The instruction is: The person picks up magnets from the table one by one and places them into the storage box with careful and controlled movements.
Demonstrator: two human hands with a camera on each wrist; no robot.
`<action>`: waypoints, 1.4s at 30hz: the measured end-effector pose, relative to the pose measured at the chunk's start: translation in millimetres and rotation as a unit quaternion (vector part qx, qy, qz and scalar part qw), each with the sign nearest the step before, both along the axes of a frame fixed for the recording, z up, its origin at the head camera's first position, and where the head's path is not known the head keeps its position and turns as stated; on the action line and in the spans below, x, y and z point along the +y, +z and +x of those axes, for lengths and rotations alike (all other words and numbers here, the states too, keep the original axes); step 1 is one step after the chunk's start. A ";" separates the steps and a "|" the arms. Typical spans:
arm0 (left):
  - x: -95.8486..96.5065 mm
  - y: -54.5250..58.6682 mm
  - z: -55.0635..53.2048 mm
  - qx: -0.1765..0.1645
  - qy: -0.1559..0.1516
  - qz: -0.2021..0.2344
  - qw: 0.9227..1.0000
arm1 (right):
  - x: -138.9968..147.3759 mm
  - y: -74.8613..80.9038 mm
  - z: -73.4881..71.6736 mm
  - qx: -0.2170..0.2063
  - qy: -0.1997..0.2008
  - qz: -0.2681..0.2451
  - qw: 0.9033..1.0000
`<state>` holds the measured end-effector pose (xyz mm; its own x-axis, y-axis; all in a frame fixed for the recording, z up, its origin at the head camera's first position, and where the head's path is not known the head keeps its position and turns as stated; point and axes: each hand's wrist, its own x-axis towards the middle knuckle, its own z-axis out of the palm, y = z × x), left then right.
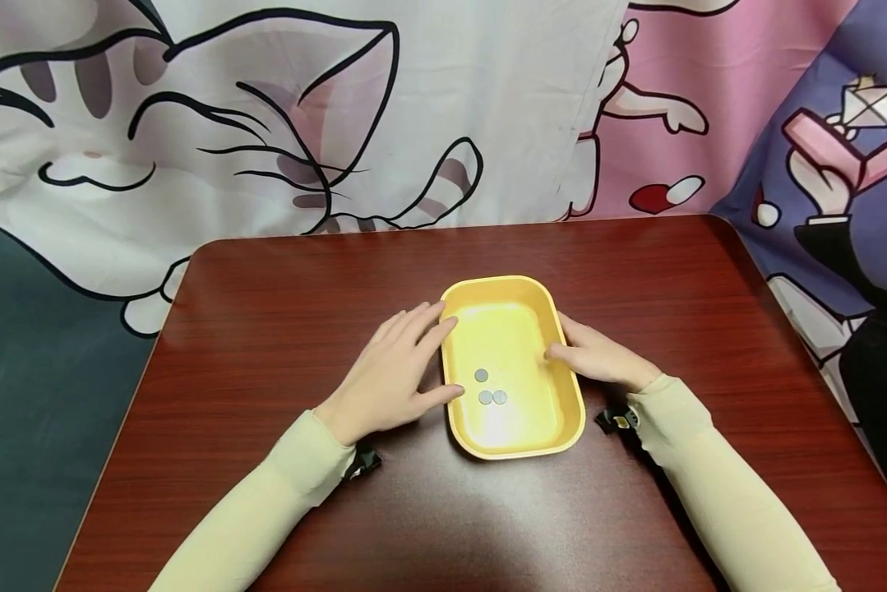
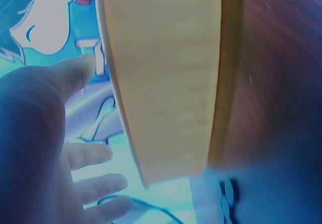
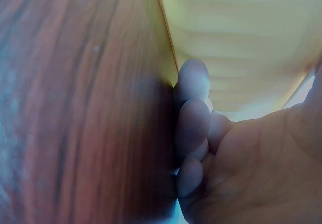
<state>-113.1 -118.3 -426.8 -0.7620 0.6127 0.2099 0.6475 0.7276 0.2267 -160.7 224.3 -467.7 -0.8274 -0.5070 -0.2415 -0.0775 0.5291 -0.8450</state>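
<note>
A yellow rectangular plastic tray with rounded corners rests on the table, its wall also filling the middle of the left wrist view. Inside lie three small silver coins, a single coin and a pair side by side. My right hand grips the tray's right wall, thumb over the rim and fingers outside; in the right wrist view the fingers curl low against the wall. Along the left rim, my left hand hovers with fingers and thumb spread. The left wrist view shows a gap between that palm and the wall.
The dark red-brown wooden table has rounded back corners. Behind it hangs a cartoon-printed cloth with a white cat. A black object stands beyond the table's right edge. Black wrist straps sit under both sleeves.
</note>
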 end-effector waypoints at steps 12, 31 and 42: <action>-25.8 -11.3 -4.4 -0.018 0.035 0.007 0.999 | 0.2 0.2 -0.1 -0.003 -0.001 -0.002 1.000; -38.7 -32.0 -18.8 -0.003 0.065 -0.045 0.997 | 0.5 0.8 -0.3 -0.001 0.000 0.001 1.000; -35.5 -34.4 -19.6 -0.002 0.071 -0.052 0.996 | -1.6 1.7 -0.3 -0.009 -0.003 -0.002 1.000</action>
<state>-132.7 -153.7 -461.2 -0.8435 0.5165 0.1476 0.5351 0.8318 0.1475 -161.1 222.6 -466.0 -0.8257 -0.5033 -0.2548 -0.0594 0.5267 -0.8480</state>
